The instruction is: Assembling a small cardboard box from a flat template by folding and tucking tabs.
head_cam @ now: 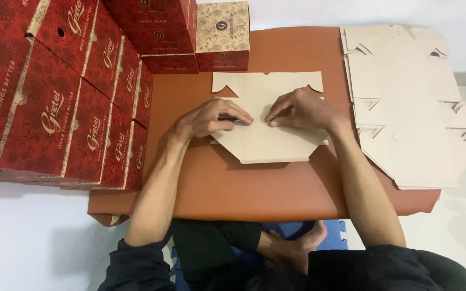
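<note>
A flat beige cardboard box blank [269, 141] lies in the middle of a low brown table [254, 188]. My left hand [211, 117] presses down on its left part, fingertips pointing right. My right hand [300, 110] presses on the blank's middle, fingers bent, fingertips pointing left. The two sets of fingertips sit a few centimetres apart. Neither hand grips anything; both lie on the cardboard.
A stack of flat beige blanks [405, 102] covers the table's right end. Several assembled red boxes [55, 91] are piled at the left, with more red boxes and a beige-lidded box [222, 32] at the back. My crossed legs and bare foot [292, 248] are below the table edge.
</note>
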